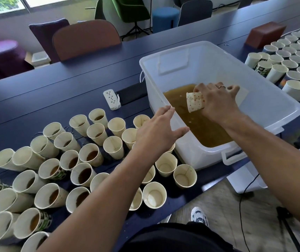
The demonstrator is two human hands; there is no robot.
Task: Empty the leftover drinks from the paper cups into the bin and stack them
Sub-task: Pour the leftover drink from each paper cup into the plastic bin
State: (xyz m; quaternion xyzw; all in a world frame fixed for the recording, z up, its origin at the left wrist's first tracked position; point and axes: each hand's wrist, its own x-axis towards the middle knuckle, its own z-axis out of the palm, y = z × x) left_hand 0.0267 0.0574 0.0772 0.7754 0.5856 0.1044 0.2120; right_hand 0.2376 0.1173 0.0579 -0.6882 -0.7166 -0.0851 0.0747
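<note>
My right hand (216, 100) grips a dotted paper cup (194, 101) tipped mouth-down inside the white plastic bin (282, 100), just above the brown liquid (200, 124) pooled in it. My left hand (156, 131) hovers open, fingers spread, over the paper cups left of the bin, beside its near wall. Several upright paper cups (87, 173) on the dark blue table (54, 95) hold brown drink. Cups nearest the bin, such as one at the table's front edge (184, 176), look empty.
More paper cups (291, 59) stand and lie in rows at the far right. A white power strip (111, 99) and a black panel lie left of the bin. A brown box (265, 33) sits at the back right. Chairs line the far side.
</note>
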